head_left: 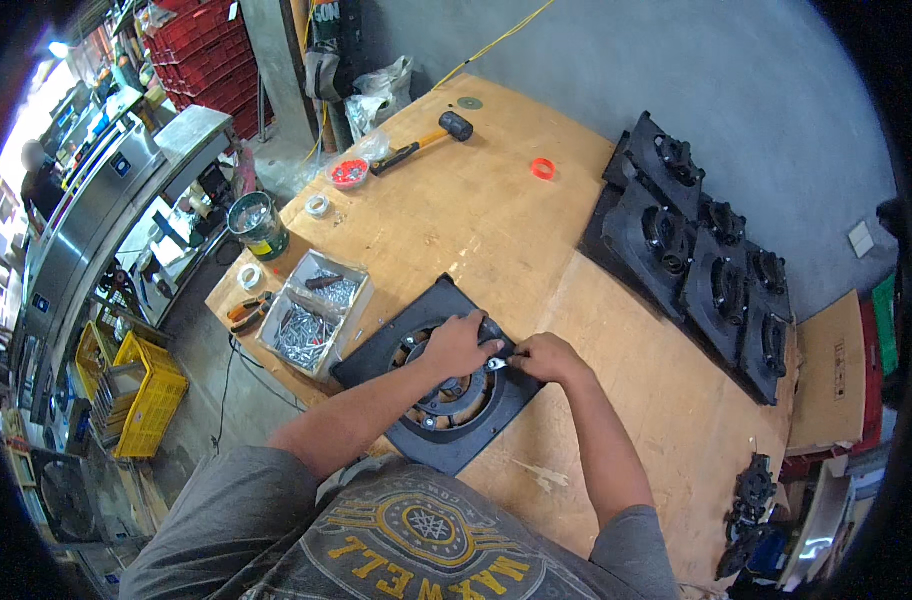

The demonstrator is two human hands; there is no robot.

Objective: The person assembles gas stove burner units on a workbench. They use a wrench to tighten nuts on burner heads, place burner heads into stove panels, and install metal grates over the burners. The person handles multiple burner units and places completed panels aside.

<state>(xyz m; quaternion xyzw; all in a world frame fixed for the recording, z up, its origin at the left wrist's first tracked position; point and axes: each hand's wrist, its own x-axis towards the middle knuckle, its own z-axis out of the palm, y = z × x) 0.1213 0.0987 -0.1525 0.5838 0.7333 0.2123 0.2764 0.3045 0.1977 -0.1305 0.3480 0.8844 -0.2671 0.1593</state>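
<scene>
A black square plate with a raised ring and an open, spoked middle lies on the wooden table in front of me. My left hand grips the far side of the ring, its fingers curled over the black part and the thumb pointing right. Just to its right, my right hand is closed on a silver wrench, whose head sits at the ring's right side. Most of the wrench is hidden in my fingers. Bolt heads show around the ring.
Left of the plate, a divided white box holds screws, with pliers beside it. A mallet, a red-filled tub and an orange ring lie farther back. Several similar black plates are stacked at the right.
</scene>
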